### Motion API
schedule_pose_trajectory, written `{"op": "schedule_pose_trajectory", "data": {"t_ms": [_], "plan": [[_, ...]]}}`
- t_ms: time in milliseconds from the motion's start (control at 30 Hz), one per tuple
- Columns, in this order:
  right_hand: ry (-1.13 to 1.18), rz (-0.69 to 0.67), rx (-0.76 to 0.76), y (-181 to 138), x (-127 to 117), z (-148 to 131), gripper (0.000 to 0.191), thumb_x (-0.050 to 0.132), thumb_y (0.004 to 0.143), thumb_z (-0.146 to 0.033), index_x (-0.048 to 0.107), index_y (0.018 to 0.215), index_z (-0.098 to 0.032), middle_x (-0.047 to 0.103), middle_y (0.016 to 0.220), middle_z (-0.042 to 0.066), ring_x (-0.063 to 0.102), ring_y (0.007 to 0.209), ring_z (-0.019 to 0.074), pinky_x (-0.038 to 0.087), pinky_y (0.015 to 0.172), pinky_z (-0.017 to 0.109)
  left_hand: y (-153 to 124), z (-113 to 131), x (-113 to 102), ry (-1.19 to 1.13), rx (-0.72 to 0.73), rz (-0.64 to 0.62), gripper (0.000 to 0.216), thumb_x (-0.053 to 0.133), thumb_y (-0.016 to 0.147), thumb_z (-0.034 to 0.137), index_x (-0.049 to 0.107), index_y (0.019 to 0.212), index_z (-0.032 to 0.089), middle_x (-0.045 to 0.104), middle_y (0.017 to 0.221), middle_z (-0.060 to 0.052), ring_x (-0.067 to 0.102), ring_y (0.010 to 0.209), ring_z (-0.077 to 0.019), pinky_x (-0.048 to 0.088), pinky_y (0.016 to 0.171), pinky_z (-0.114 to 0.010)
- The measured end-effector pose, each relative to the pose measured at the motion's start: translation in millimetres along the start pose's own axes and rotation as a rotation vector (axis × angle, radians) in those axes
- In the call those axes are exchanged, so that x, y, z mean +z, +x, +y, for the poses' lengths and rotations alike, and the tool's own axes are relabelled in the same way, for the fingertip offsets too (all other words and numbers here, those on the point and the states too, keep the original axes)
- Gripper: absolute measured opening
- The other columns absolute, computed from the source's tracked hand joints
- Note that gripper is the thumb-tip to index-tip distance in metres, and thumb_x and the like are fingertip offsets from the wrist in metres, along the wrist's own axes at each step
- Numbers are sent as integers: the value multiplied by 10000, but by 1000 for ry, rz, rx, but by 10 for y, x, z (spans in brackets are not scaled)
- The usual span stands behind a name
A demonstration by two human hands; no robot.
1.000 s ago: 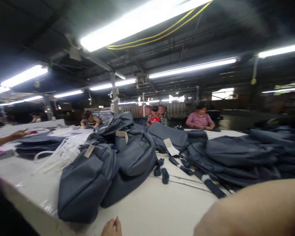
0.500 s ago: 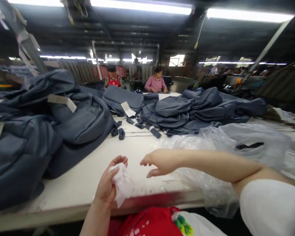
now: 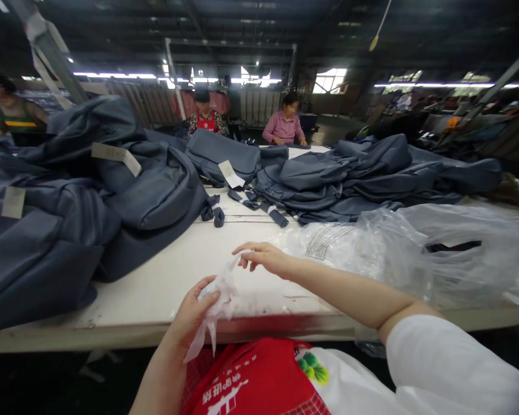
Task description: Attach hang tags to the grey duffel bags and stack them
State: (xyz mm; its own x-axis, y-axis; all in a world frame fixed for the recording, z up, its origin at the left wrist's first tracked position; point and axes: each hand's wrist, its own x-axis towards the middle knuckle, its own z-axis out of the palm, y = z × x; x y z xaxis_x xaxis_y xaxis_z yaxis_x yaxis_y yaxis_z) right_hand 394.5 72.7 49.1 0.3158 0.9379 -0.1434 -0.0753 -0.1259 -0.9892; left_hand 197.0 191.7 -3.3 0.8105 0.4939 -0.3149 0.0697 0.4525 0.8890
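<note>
My left hand (image 3: 191,314) is closed around a bunch of thin, white, tissue-like sheet (image 3: 223,293), whose loose ends hang below the fingers over the table's front edge. Held between the fingertips of my right hand (image 3: 266,257) is an upper end of the same sheet, stretched up and to the right. Whether it is paper or thin plastic, I cannot tell. Both hands are above the front of the white table (image 3: 155,288).
Dark blue-grey bags (image 3: 155,190) with paper tags are heaped on the left, and more bags (image 3: 350,173) lie at the back right. Rolled straps (image 3: 273,214) sit between them. Clear plastic bags (image 3: 384,248) spread over the right side. Co-workers (image 3: 285,124) are at work beyond.
My right hand has moved left to the white sheet and now grips its upper end. The sheet, bunched in my left hand before, is now drawn out between both hands. The view has tilted down.
</note>
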Motion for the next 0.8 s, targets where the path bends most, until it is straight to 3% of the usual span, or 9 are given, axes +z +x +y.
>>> {"op": "schedule_pose_trajectory", "data": {"t_ms": [133,267,400,567,733,800], "plan": [[447,-4,12,23,-115,-122,315,633,813,-351,533,602,-139,705,1047,110,625,1038,202,417,956,323,-37,-59,60,79,-18,0,512,804,643,393,656,1043,109,701,830,-63,613,682,-164,473,588,-223],[702,100,60,16,-136,-132,402,507,931,-378,465,600,-153,709,864,66,675,943,231,428,923,379,-45,-81,104,161,-16,-45,570,792,640,452,661,1076,110,693,849,-83,603,705,-183,470,599,-248],[762,207,67,35,-150,-129,434,406,991,-362,472,616,-155,695,819,57,687,874,204,443,922,384,-23,-47,46,207,-10,-67,634,784,609,559,677,1041,109,673,763,-69,549,612,-160,416,522,-235],[822,298,77,61,-167,-171,439,341,1014,-327,517,649,-156,682,791,63,685,822,193,477,916,393,6,-29,14,246,-24,-114,652,824,567,545,684,1024,102,707,908,-110,600,730,-205,465,609,-255],[872,410,-50,131,-395,-213,418,332,1014,-327,490,658,-175,606,695,10,586,615,124,511,854,369,-39,-132,-46,196,-151,-127,607,793,652,553,640,1041,113,679,787,-66,570,602,-149,405,523,-217],[741,441,-33,164,-504,-144,421,295,1020,-342,471,673,-180,572,690,-11,503,550,87,512,817,315,-77,-163,-66,165,-187,-92,567,794,666,545,634,1021,133,685,817,-70,606,637,-160,432,546,-221]]}}
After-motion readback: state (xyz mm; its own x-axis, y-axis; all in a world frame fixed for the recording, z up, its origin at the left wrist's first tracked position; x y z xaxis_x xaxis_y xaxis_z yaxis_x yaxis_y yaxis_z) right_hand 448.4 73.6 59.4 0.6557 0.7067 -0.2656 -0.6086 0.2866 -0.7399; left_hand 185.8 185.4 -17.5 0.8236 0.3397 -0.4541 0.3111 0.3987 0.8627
